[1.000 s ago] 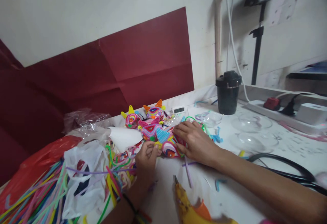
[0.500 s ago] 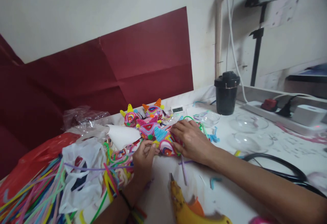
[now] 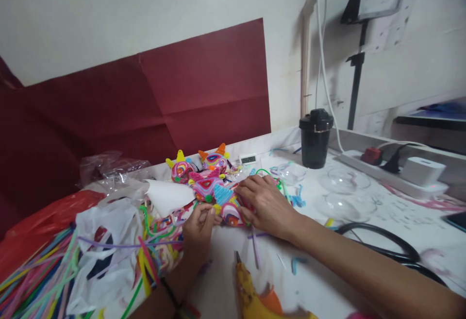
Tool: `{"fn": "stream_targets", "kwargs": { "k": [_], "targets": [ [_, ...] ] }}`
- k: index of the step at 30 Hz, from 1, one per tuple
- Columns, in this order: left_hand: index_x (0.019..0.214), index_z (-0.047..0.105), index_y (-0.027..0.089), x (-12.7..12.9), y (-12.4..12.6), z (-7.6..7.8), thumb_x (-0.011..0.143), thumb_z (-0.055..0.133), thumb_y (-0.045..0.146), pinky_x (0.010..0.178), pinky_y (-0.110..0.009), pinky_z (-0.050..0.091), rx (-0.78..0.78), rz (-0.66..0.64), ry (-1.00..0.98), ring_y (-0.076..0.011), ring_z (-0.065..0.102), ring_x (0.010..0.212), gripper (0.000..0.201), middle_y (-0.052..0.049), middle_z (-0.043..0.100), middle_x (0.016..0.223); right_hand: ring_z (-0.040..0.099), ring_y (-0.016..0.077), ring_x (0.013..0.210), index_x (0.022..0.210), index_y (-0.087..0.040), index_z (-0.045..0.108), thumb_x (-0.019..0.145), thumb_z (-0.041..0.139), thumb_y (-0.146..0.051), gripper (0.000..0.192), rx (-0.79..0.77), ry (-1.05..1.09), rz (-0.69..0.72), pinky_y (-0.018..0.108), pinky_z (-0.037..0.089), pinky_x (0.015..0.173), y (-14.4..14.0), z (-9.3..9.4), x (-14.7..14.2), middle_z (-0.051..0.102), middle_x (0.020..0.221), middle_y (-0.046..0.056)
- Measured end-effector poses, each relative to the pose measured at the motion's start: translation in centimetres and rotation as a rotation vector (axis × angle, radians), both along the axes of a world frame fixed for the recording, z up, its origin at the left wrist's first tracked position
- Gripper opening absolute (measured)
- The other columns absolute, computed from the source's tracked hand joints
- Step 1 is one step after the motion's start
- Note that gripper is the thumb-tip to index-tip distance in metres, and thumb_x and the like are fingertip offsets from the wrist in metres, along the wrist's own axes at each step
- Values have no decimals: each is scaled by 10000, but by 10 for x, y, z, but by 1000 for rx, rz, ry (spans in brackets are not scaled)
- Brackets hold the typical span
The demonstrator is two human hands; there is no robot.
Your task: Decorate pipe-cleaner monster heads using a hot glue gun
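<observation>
A colourful pipe-cleaner animal head [image 3: 232, 213] with a blue ear and swirled pink, white and orange patches sits low on the table between my hands. From the right, my right hand [image 3: 267, 205] curls over it, fingers wrapped across its side. My left hand [image 3: 199, 224] pinches at its left edge by a small yellow part; the fingertips are partly hidden. Right behind it stand a pink-eared head [image 3: 206, 185], an orange-eared one [image 3: 214, 160] and a yellow-eared one [image 3: 181, 169]. In front of my hands lies a yellow glue gun [image 3: 251, 292], nozzle toward them.
Loose pipe cleaners [image 3: 40, 270] and a white plastic bag [image 3: 105, 251] lie at left beside a red bag [image 3: 47, 217]. Clear plastic domes [image 3: 340, 181], a black cup [image 3: 316, 139], a power strip [image 3: 396, 173] and a black cable [image 3: 386, 239] occupy the right. A small digital display [image 3: 248, 159] stands behind.
The whole view has shifted slightly, so things appear a little further left and lower. Both hands keep nearly the same hold on the animal head.
</observation>
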State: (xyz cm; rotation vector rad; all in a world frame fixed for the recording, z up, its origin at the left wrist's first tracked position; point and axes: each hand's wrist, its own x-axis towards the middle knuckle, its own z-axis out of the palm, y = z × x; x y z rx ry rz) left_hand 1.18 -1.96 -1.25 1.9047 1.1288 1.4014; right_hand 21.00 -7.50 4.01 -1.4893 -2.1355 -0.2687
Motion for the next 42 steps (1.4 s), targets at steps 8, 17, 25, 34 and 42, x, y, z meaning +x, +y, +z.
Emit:
{"fn": "stream_targets", "kwargs": {
  "k": [8,17,25,34,42],
  "targets": [
    [825,602,222,-2,4,-1,789,585,444,576,-283,563,-10,24,21,-200,697,575,225,5,715,607,474,256,1020,1036,-175,639,872,570,-335,240,17,-26,-4,399,293,860,2,0,0,625,1050,73],
    [823,611,223,-3,8,-4,752,610,508,547,-280,563,-15,42,2,-206,689,559,293,4,704,591,471,252,997,988,-172,632,857,576,-341,222,59,-62,-8,384,306,819,2,-2,1,625,1028,73],
    [846,604,215,-2,6,-4,767,596,498,539,-273,547,1,41,11,-199,675,550,294,9,684,568,477,253,998,997,-173,629,866,565,-352,230,76,-77,-23,394,312,831,2,-2,-1,623,1032,67],
    [846,594,207,-2,6,-4,793,572,455,512,-256,503,58,16,24,-168,626,494,254,30,633,529,470,261,1010,1009,-169,632,870,562,-341,231,59,-76,-15,400,304,847,1,-3,-3,621,1035,81],
    [842,580,200,-2,4,-6,812,569,403,506,-249,473,67,-5,-8,-152,589,492,205,36,586,550,464,262,1024,1043,-172,628,881,549,-338,245,44,-62,-11,406,294,861,-1,-2,-3,611,1053,78]
  ]
}}
